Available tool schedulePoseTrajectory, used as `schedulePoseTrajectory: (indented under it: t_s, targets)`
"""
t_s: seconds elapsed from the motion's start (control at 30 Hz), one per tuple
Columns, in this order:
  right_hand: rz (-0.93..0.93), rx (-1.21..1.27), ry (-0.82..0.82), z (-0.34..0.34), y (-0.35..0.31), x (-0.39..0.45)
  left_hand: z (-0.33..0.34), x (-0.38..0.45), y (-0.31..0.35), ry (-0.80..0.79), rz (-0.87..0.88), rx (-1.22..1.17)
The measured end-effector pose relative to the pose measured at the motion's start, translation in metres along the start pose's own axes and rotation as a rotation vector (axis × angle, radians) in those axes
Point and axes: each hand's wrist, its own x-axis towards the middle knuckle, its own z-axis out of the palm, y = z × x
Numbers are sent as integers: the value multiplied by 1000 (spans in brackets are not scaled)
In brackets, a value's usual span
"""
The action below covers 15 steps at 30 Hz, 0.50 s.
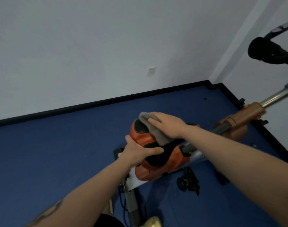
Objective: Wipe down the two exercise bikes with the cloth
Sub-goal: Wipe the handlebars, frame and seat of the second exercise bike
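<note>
While our left hand [140, 149] grips the near edge of the orange saddle [149, 141], our right hand [166, 126] presses the grey cloth [153, 128] flat on its top with straight fingers [153, 124]. Pressing unevenly could swivel the saddle or slide the cloth off. Beyond, the black handlebars [267, 51] are cut off at the right edge, and we cannot see a second bike.

A pale grey-white wall [90, 46] carries 1 white socket plate [151, 70]. Below the socket runs a black skirting board [99, 102]. Beneath that lies blue floor [50, 153].
</note>
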Motion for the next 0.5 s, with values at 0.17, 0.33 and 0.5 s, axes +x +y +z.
schedulePoseTrajectory:
  t_s: [0.17, 0.33, 0.5]
  targets:
    - [94, -72, 13, 10, -27, 17, -6, -3, 1, -68, -33, 39]
    - [-272, -108, -80, 7, -55, 25, -2, -9, 4, -108, -60, 100]
    - [-51, -94, -166, 2, -66, 45, -3, -6, -3, -164, -73, 70]
